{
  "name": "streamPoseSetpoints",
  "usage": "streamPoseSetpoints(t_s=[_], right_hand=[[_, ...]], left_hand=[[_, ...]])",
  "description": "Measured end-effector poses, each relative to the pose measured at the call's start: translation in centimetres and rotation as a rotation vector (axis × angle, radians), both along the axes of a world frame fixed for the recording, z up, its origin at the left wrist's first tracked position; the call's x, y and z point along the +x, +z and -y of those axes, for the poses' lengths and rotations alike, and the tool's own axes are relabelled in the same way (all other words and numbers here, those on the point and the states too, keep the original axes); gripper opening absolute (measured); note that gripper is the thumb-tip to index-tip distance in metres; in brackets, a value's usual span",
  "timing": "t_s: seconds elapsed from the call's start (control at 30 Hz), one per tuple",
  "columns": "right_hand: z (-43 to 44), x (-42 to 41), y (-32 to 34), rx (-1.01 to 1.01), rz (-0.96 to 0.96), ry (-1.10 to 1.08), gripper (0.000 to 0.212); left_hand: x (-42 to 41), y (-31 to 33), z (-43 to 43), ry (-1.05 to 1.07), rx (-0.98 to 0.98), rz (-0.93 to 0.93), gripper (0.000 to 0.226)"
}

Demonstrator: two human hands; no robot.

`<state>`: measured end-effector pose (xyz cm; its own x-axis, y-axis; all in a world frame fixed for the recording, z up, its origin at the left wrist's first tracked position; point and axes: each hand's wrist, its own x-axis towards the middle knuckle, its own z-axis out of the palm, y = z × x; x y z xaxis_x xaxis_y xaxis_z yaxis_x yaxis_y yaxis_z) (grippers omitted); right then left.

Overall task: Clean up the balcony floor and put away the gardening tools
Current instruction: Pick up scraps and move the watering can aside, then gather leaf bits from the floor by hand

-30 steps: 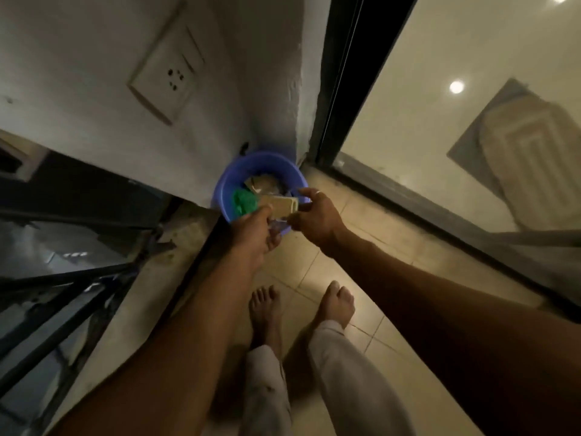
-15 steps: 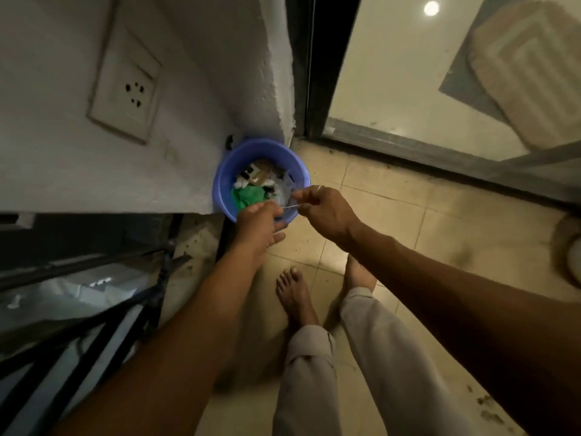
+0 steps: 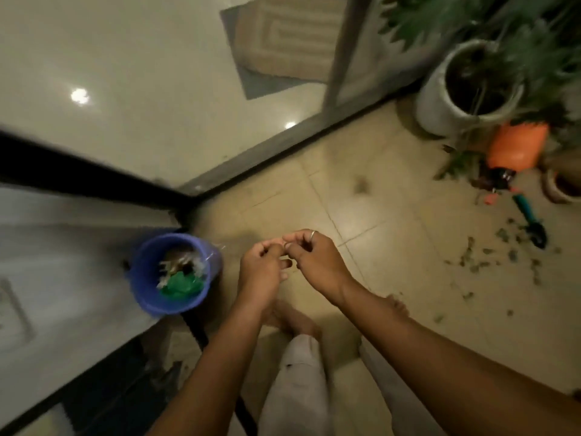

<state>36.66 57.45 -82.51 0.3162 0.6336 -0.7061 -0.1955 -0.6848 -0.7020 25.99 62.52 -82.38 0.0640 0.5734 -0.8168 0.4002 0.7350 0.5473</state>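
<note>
Your hands have come away from the blue bucket (image 3: 151,278), now left of them. Left hand (image 3: 262,269) and right hand (image 3: 317,262) meet with curled fingertips, seemingly holding nothing. Trowel (image 3: 533,223) lies among leaf scraps (image 3: 490,256), far right.

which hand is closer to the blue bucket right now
Left. The left hand sits just to the right of the blue bucket in the view, with a narrow strip of floor between. The right hand is farther out on that side, fingers meeting the left's.
</note>
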Motion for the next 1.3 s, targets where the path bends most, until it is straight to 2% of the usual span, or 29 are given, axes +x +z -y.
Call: streamPoseSetpoints(t_s=[0.23, 0.5, 0.63, 0.77, 0.97, 1.07, 1.13, 1.23, 1.3], right_hand=[[14.0, 13.3, -0.4, -0.06, 0.047, -0.392, 0.015], [34.2, 23.8, -2.6, -0.151, 0.053, -0.743, 0.019], [40.7, 24.6, -6.5, -0.264, 0.085, -0.78, 0.022], [43.3, 22.1, -12.6, -0.34, 0.019, -0.835, 0.026], [43.1, 21.2, -23.3, -0.375, 0.003, -1.004, 0.025], [43.0, 20.8, -28.2, -0.426, 0.087, -0.94, 0.033], [43.1, 20.2, -31.2, -0.436, 0.228, -0.8, 0.03], [44.5, 16.8, -36.8, -0.345, 0.487, -0.287, 0.032], [44.5, 13.7, -40.6, -0.217, 0.608, -0.054, 0.032]], left_hand=[[16.2, 0.5, 10.6, -0.41, 0.003, 0.04, 0.021], [30.2, -0.3, 29.1, -0.794, -0.065, 0.075, 0.024], [32.7, -5.2, 35.5, -0.934, -0.193, 0.057, 0.027], [31.6, -11.7, 38.0, -1.001, -0.29, -0.048, 0.025], [31.9, -23.4, 37.2, -1.233, -0.261, -0.1, 0.024], [32.2, -29.0, 36.5, -1.354, -0.204, -0.138, 0.023], [31.9, -32.2, 36.3, -1.415, -0.175, -0.167, 0.023], [30.9, -37.0, 35.5, -1.44, -0.001, -0.253, 0.018], [30.2, -39.8, 33.8, -1.405, 0.18, -0.289, 0.013]])
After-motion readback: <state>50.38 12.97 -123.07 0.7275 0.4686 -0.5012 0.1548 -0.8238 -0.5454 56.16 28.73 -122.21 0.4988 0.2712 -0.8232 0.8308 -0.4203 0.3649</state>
